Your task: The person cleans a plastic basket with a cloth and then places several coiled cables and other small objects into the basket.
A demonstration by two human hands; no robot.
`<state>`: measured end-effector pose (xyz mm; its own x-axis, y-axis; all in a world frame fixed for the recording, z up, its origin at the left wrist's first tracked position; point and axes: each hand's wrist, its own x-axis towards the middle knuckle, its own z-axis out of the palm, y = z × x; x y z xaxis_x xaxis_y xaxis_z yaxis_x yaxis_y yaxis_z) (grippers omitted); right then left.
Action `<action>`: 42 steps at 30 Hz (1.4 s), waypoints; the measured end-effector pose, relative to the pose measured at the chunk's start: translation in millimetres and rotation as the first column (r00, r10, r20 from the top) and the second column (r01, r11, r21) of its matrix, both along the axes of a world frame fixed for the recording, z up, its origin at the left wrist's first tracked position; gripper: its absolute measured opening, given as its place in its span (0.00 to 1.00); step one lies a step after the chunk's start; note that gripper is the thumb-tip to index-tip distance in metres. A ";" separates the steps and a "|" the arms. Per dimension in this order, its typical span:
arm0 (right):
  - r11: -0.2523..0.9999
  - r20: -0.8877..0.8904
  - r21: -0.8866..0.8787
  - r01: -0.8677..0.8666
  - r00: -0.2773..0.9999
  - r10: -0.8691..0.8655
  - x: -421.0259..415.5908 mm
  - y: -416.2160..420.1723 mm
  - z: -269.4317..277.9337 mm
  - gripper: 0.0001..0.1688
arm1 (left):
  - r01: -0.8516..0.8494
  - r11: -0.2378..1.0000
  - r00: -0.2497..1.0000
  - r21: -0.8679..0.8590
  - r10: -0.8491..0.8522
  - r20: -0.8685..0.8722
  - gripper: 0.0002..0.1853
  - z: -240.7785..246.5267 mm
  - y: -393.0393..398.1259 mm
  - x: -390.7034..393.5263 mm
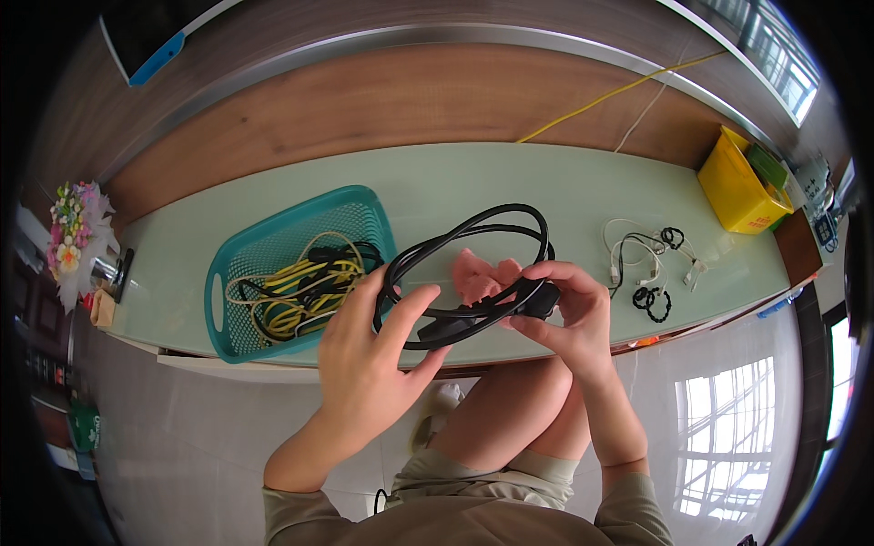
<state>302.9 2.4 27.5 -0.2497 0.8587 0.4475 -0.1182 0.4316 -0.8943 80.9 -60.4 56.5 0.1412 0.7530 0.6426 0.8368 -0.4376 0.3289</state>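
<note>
Between my hands hangs a coiled black power cord (471,232), held above the front of the glass-topped counter. My right hand (573,314) pinches its black plug (538,300) between thumb and fingers. My left hand (375,341) has its fingers spread around the left side of the loops, with the cord passing between them. Behind the coil lies a crumpled pink cloth (478,273), partly covered by the cord. Left of it stands a teal plastic basket (273,225) holding tangled yellow, black and white cables (307,286).
Thin white and black USB cables (638,256) and black hair ties (652,304) lie on the counter (437,177) to the right. A yellow bin (734,184) stands at the far right corner. Artificial flowers (72,239) are at the left end. A yellow cable (601,99) crosses the back panel.
</note>
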 end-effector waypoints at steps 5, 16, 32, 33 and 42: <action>0.991 -0.047 -0.078 -0.106 0.994 0.102 -32.3 8.9 0.3 0.29 | -0.069 0.998 0.996 0.014 0.070 -0.063 0.32 7.9 -5.2 -33.0; 0.928 0.458 0.349 -0.133 0.888 -0.045 -110.7 29.4 29.6 0.23 | -0.253 0.962 0.967 -0.100 0.246 -0.071 0.26 16.8 -18.1 -111.4; 0.791 0.660 0.566 -0.235 0.704 -0.262 -155.4 40.9 22.4 0.24 | -0.280 0.874 0.960 -0.397 0.259 -0.107 0.32 16.7 -12.5 -155.2; 0.790 0.677 0.562 -0.246 0.686 -0.268 -155.6 40.5 23.5 0.25 | -0.265 0.866 0.964 -0.425 0.252 -0.088 0.34 17.6 -12.2 -155.3; 0.763 0.641 0.607 -0.220 0.703 -0.308 -154.3 37.1 23.6 0.16 | -0.268 0.866 0.947 -0.422 0.155 -0.283 0.28 11.1 -12.5 -160.3</action>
